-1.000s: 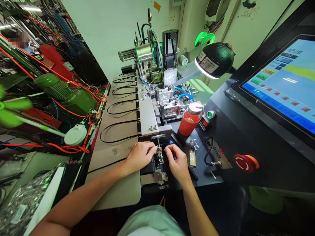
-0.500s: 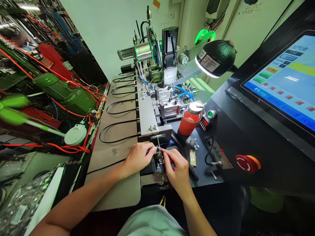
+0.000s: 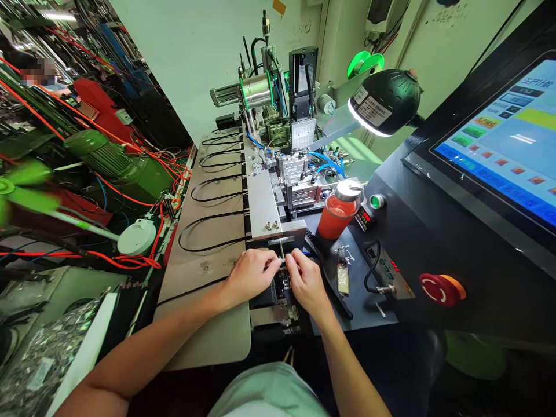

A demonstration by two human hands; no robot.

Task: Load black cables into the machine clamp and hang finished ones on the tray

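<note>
My left hand [image 3: 254, 273] is closed in a pinch over the front fixture of the bench machine. A black cable [image 3: 191, 292] runs across the metal plate [image 3: 208, 341] and in under this hand, whose fingers appear to grip its end. Right beside it, my right hand [image 3: 306, 282] is closed too, thumb and fingers bent together at the same spot. What lies between those fingertips is too small and covered to name. Below the hands sits the small metal fixture [image 3: 284, 284], partly hidden. A thin metal rod [image 3: 282, 248] reaches toward the fingertips from the machine's block.
More looped black cables [image 3: 208, 230] lie along the plate. To the right stand a red jar [image 3: 335, 217], a lit lamp [image 3: 384, 104], an emergency stop button [image 3: 441, 289] and a touchscreen [image 3: 512, 127]. A green fan [image 3: 26, 188] and another person [image 3: 39, 75] are at left.
My right hand has shifted slightly up and its fingers have curled in, closer to the left fingertips. My left hand stays nearly in place. The whole view has moved a little.
</note>
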